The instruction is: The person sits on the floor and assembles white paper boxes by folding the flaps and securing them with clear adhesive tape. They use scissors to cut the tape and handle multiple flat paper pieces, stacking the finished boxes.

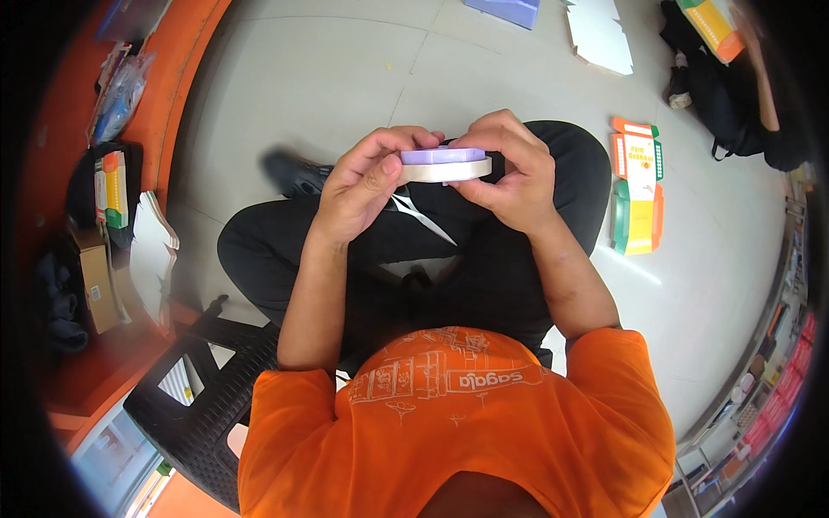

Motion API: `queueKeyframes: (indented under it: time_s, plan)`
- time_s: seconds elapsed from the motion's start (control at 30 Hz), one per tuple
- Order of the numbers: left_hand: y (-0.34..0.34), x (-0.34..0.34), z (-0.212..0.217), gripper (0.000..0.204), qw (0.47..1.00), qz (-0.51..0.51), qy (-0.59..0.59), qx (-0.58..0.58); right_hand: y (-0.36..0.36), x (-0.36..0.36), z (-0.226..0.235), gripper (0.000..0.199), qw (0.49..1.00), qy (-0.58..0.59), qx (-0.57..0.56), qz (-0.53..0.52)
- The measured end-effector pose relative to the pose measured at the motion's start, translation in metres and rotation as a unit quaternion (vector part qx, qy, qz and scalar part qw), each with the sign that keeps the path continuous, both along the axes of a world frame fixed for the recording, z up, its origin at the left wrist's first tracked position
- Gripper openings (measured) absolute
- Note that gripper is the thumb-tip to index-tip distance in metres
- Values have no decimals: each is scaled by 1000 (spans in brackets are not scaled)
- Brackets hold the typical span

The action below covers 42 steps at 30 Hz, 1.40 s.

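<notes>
Both hands hold up a flat, round, cream-coloured roll that looks like tape (pixel 445 173), with a thin purple faceted piece (pixel 443 155) stacked on its upper side. My left hand (pixel 358 181) is closed around the left edge, its thumb pressing the front. On the opposite edge my right hand (pixel 518 168) grips with fingers above and thumb below. Silver scissor blades (pixel 423 217) show under the roll beside my left hand, pointing down to the right; their handles are hidden, so I cannot tell if they are held. Below are my crossed legs in black trousers (pixel 397 293).
On the floor to the right lies an unfolded yellow, orange and green carton (pixel 641 186). White flat card (pixel 599 39) and a purple box (pixel 509 10) are farther off. Another person (pixel 734 95) holds a similar carton. An orange shelf (pixel 173 95) and black stool (pixel 186 384) stand left.
</notes>
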<state>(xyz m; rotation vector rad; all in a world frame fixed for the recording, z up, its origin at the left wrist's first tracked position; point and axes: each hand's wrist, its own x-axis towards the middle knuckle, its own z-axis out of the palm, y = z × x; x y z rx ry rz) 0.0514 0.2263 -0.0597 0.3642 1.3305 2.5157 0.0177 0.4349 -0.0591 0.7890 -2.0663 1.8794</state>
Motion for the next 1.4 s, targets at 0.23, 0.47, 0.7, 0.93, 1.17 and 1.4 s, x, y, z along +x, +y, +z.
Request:
queueKeyframes:
  time_s: [0.23,0.47,0.7,0.93,1.17,1.4]
  plan:
    - [0,1,15,19,981,2,28,-191,1,7,1,38,997,1,79,-17]
    - [4,3,16,21,966,23,23,-257,-2,8,-3,36,993,23,111,-37]
    - [1,1,19,21,976,17,9,-216,-4,4,3,33,995,28,95,-23]
    - [-12,0,-8,30,999,-36,-37,-8,6,-1,0,31,996,-68,-7,55]
    - [-10,3,2,27,997,-38,8,-65,12,-2,-3,29,969,-171,-121,131]
    - [3,8,53,28,986,15,5,-163,13,-4,-13,32,911,-276,-238,193]
